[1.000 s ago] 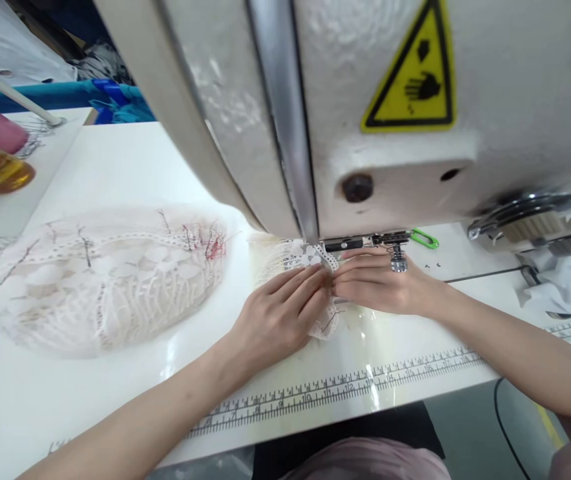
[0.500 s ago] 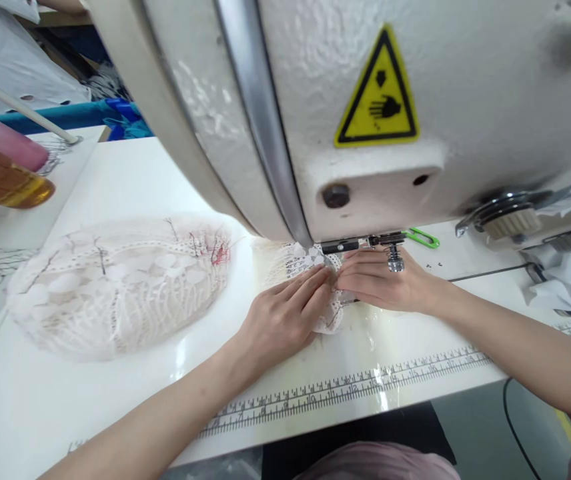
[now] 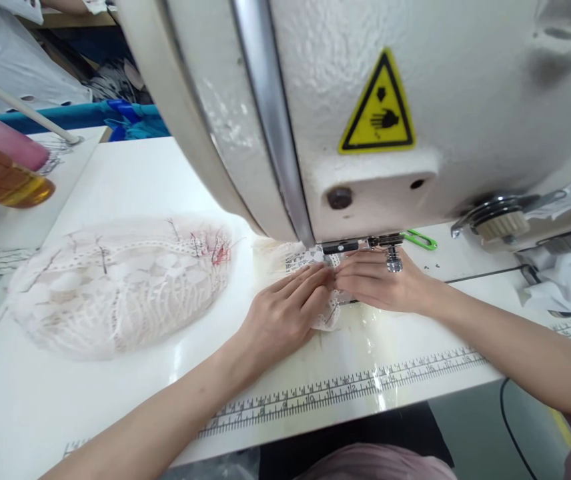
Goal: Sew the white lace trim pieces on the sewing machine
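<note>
A piece of white lace fabric (image 3: 326, 319) lies beneath the head of a white sewing machine (image 3: 445, 100). My left hand (image 3: 283, 310) presses on the lace from the left, its fingers curled together over the cloth. From the right, my right hand (image 3: 390, 283) has its fingers closed at the lace edge, fingertips touching those of my left hand. A small metal guide with a knurled screw (image 3: 394, 260) sits just above my right fingers. The machine head hides the needle, and my fingers cover part of the lace.
An oval white lace piece (image 3: 120, 293) with dark and red threads lies at left. A ruler strip (image 3: 310, 400) runs along the table's front. A green thread snipper (image 3: 419, 240) lies behind my right hand. Pink and orange thread cones (image 3: 5, 173) stand far left.
Less of the lace shows beside my fingers, and its free edge has shifted slightly. Both hands stay almost in place. The view of the machine head has moved a little.
</note>
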Demonstrator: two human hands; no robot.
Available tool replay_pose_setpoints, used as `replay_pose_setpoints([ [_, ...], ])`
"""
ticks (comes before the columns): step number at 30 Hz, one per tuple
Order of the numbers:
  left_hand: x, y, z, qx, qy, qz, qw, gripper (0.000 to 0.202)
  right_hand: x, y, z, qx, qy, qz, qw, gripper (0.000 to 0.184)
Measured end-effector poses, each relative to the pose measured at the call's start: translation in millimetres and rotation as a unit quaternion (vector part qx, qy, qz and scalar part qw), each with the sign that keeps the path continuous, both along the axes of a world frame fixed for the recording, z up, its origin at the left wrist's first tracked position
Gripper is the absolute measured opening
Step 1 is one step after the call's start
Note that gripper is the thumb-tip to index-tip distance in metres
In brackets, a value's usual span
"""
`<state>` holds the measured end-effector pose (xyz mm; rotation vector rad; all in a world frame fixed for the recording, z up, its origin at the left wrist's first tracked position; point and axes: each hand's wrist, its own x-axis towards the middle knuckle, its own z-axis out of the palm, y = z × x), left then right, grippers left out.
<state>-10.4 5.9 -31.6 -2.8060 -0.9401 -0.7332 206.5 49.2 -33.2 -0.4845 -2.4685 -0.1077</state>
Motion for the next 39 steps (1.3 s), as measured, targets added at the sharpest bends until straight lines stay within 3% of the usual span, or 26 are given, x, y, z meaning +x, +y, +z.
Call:
replay_pose_setpoints([
  [8,-3.9,-1.6,4.2,-0.017,0.013,0.048,0.999,0.020,-9.2,-7.8,-10.3,0.021,-0.022,0.018,0.999,0.016],
  [17,-7.1,2.5,-1.1,-0.027,0.010,0.097,0.995,0.019,-14.9,-8.0,-23.7,-0.056,-0.019,-0.007,0.998,0.020],
  [25,-4.1,3.9,1.2,-0.027,0.022,0.111,0.993,0.028,-15.1,-2.3,-31.8,-0.071,-0.010,-0.015,0.997,0.022],
  [31,-4.4,3.6,1.5,-0.027,0.034,0.097,0.994,0.030,-9.0,-1.6,-24.7,-0.067,-0.045,-0.025,0.996,0.024],
  [39,-6.2,4.5,-2.8,-0.016,0.032,0.075,0.997,0.041,-6.2,-0.8,-12.1,0.002,-0.027,-0.067,0.997,0.020],
])
